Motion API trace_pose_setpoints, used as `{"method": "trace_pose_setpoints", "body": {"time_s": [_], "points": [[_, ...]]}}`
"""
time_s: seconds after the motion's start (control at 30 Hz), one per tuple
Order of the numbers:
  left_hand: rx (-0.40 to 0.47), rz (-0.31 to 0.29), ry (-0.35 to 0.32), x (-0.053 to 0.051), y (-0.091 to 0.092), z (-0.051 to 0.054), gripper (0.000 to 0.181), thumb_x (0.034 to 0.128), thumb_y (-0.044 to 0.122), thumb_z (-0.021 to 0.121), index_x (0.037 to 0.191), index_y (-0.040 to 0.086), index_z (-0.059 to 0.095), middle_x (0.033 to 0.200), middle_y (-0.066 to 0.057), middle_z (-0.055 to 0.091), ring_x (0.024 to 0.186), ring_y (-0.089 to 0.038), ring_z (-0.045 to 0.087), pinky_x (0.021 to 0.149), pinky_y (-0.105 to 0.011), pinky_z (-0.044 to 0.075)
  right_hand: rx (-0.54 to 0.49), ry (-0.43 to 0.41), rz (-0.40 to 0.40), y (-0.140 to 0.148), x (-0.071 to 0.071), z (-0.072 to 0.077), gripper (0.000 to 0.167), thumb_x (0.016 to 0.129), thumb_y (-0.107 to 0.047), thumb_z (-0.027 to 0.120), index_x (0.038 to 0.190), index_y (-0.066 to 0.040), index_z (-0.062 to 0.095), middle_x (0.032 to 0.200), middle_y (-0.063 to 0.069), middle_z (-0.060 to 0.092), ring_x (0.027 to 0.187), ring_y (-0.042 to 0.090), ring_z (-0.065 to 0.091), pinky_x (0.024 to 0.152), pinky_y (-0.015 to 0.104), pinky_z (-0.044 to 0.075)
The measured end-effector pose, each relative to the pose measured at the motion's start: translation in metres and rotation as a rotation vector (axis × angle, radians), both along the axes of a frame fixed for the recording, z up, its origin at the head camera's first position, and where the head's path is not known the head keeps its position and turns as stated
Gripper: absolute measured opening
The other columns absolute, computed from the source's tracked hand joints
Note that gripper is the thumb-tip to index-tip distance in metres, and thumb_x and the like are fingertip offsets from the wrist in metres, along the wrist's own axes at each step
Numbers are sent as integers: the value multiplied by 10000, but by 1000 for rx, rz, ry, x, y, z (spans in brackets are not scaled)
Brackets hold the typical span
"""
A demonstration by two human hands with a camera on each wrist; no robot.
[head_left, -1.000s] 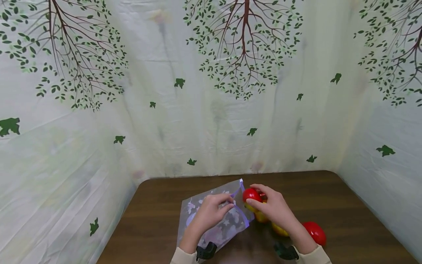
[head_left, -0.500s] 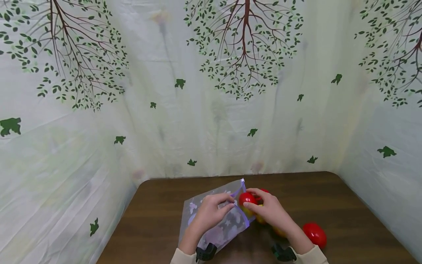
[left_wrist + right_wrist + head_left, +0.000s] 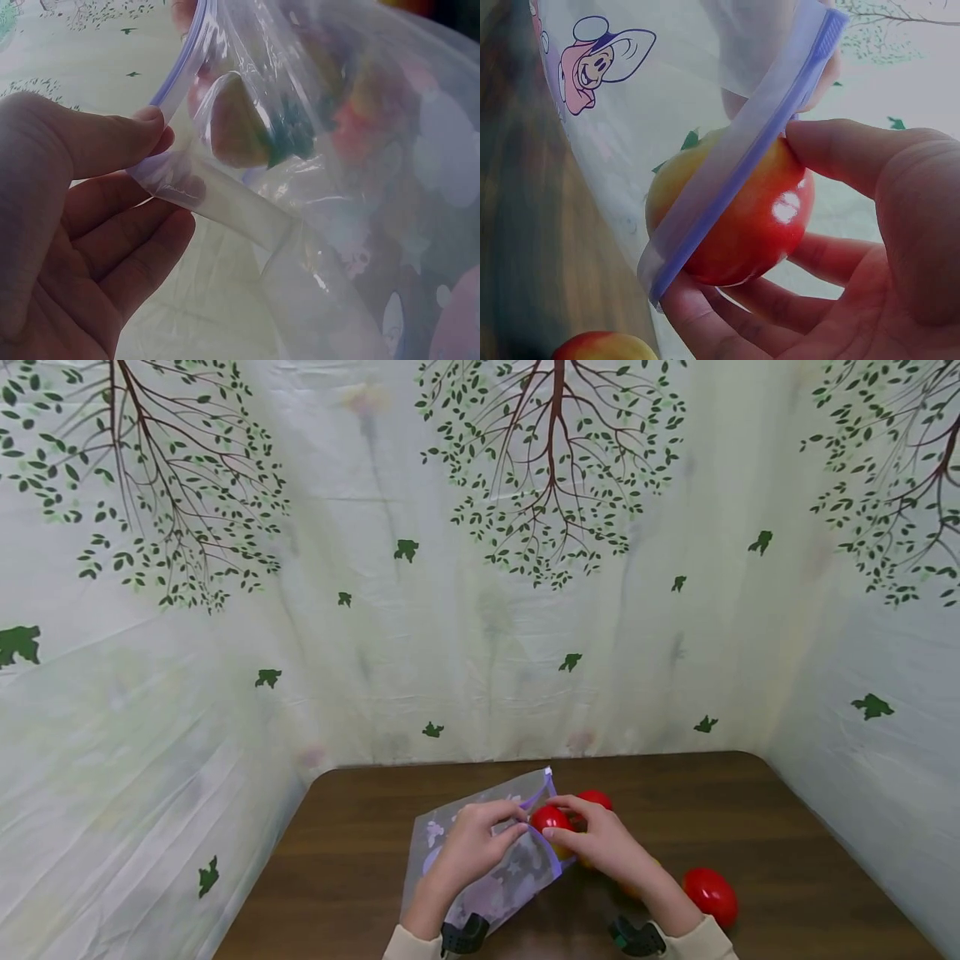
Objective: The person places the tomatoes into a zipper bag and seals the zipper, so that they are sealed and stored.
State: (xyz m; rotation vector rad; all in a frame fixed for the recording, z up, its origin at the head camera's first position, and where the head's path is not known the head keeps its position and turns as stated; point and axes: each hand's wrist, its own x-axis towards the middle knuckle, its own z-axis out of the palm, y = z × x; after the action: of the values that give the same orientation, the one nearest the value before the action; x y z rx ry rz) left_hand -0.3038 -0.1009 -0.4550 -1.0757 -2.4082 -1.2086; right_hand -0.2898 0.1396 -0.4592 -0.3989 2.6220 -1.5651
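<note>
A translucent zip bag (image 3: 517, 868) with a purple zip edge and printed figures lies on the table, its mouth facing right. My left hand (image 3: 472, 843) pinches the bag's edge between thumb and fingertips, as the left wrist view (image 3: 79, 225) also shows. At the mouth, my right hand (image 3: 603, 839) holds a shiny red-and-yellow apple (image 3: 550, 818) with green leaves. In the right wrist view the purple zip strip (image 3: 727, 180) crosses in front of the apple (image 3: 776, 214), which is partly inside the bag. Through the film, red, yellow and green shapes (image 3: 240, 124) look blurred.
Just behind my right hand sits another red fruit (image 3: 596, 800). A larger red fruit (image 3: 710, 897) lies right of my right forearm. Yellow fruit is mostly hidden under that arm. The brown table (image 3: 360, 860) meets a leaf-printed curtain (image 3: 480, 693) at the back.
My right hand has moved left with the apple, from beside the bag into its mouth. The red fruit behind that hand has come into view. My left hand has stayed on the bag's edge.
</note>
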Motion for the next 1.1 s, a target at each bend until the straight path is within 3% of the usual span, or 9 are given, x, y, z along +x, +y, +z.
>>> {"method": "trace_pose_setpoints", "body": {"time_s": [0.13, 0.3, 0.4, 0.53, 0.73, 0.93, 1.1], "points": [[-4, 3, 0, 1, 0, 1, 64, 929, 152, 743, 979, 192, 745, 944, 93, 732, 800, -52, 633, 736, -245, 551, -9, -35, 15, 1, -1, -1, 581, 860, -472, 760, 1360, -218, 608, 1283, 41, 628, 1116, 293, 576, 761, 398, 568], [6, -3, 13, 1, 1, 3, 69, 923, 135, 746, 984, 167, 750, 968, 100, 730, 898, -64, 671, 775, -288, 566, -33, -49, 27, 1, 0, 0, 560, 882, -464, 739, 1364, -210, 610, 1286, 36, 622, 1112, 284, 572, 781, 396, 560], [10, -2, 25, 1, 1, 3, 58, 921, 131, 748, 969, 162, 749, 938, 112, 723, 903, -59, 676, 786, -306, 568, -102, -63, 75, 0, 0, -1, 512, 944, -423, 683, 1381, -169, 604, 1294, 64, 626, 1087, 277, 611, 810, 397, 564], [10, 15, 70, 1, 1, 2, 63, 913, 114, 755, 944, 168, 744, 886, 116, 710, 814, -42, 653, 706, -289, 560, -232, -112, 150, -4, 2, -1, 495, 1030, -379, 564, 1413, -65, 562, 1307, 173, 608, 1043, 293, 665, 849, 432, 567], [12, 2, 91, -1, -1, 0, 53, 915, 99, 750, 955, 134, 744, 985, -2, 744, 827, -56, 652, 696, -287, 552, -319, -162, 241, -7, 3, 2, 536, 1081, -385, 441, 1429, 16, 516, 1300, 215, 608, 1099, 343, 649, 907, 462, 541], [17, 12, 90, -1, -3, 1, 91, 911, 100, 755, 953, 179, 738, 1024, -13, 746, 930, -76, 682, 775, -318, 568, -282, -121, 195, -3, 4, 3, 463, 1063, -326, 511, 1392, -4, 559, 1266, 211, 622, 1077, 353, 653, 895, 477, 545], [-1, 26, 89, -2, -6, 2, 77, 918, 112, 748, 950, 180, 728, 974, 47, 728, 874, -66, 662, 757, -366, 568, -218, -46, 140, 4, 3, 4, 398, 1020, -299, 603, 1319, -37, 628, 1303, 207, 604, 1103, 403, 620, 866, 487, 555]]}}
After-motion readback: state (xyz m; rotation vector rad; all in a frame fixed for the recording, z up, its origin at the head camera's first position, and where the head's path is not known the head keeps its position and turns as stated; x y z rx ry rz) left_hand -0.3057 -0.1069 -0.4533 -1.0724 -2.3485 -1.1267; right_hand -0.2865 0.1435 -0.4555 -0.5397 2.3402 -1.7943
